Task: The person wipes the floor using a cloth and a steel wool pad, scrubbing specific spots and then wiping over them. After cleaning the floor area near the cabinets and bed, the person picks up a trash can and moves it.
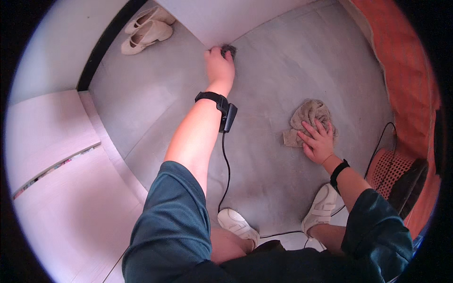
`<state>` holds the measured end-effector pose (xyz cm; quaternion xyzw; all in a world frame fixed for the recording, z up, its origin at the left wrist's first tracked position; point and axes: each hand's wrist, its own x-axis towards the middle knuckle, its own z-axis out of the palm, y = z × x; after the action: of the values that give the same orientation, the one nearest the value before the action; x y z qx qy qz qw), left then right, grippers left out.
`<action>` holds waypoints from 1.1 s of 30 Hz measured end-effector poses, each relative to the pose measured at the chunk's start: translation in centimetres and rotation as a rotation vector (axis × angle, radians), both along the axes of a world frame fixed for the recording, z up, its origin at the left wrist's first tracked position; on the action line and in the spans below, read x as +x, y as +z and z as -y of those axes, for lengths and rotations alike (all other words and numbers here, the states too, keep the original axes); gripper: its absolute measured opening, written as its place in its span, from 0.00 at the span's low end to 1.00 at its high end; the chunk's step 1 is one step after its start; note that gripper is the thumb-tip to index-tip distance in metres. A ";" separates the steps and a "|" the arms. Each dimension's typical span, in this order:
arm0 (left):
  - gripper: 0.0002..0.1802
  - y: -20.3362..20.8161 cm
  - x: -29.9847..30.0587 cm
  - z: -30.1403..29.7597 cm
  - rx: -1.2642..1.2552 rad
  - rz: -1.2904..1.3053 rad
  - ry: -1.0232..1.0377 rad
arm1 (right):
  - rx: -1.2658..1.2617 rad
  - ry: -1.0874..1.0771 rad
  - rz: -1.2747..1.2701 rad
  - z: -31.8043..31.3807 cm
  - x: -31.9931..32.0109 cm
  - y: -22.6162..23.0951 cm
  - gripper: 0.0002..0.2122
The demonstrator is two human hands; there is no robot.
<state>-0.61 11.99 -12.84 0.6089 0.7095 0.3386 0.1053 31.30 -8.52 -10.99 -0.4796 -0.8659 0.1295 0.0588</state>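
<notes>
My left hand (220, 67) reaches far forward to the lower corner of a pale panel. Its fingers are closed around a dark, fuzzy scouring pad (229, 50), which is pressed to the floor by that corner; part of the pad is hidden by the fingers. To the right and nearer, my right hand (320, 143) lies flat on a crumpled beige cloth (309, 112), fingers spread. The cloth rests bunched up on the grey floor (264, 122).
White slip-on shoes (150, 35) stand at the far left. Pale drawers (52, 127) line the left side. An orange curtain-like fabric (406, 66) hangs at the right, beside a perforated pink basket (384, 172). A black cable (228, 170) runs from my left wrist band.
</notes>
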 end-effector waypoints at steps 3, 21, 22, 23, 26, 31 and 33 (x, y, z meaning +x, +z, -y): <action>0.12 -0.3 0.5 0.6 0.086 -0.021 0.023 | 0.004 -0.018 -0.005 -0.4 -0.3 0.5 0.20; 0.08 1.7 0.1 1.6 -0.084 -0.298 -0.235 | -0.001 -0.046 -0.033 -0.2 -0.2 1.3 0.19; 0.08 1.7 0.9 2.3 -0.084 -0.295 -0.241 | -0.002 -0.053 -0.030 -0.1 0.0 1.1 0.19; 0.08 1.6 2.0 4.0 -0.114 -0.346 -0.227 | 0.011 -0.041 -0.029 0.1 0.2 0.9 0.19; 0.07 2.0 1.4 3.7 -0.173 -0.394 -0.217 | 0.028 -0.020 -0.043 -0.3 0.1 0.7 0.20; 0.05 2.3 0.3 1.4 -0.103 -0.416 -0.171 | 0.015 -0.031 -0.037 -0.1 0.2 0.8 0.21; 0.05 1.4 0.5 3.7 -0.060 -0.563 -0.304 | 0.015 -0.025 -0.030 0.0 0.4 0.7 0.21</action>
<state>-0.07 8.25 -11.42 0.7744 0.6213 0.1164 -0.0278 31.72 -8.52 -10.26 -0.4878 -0.8598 0.1296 0.0770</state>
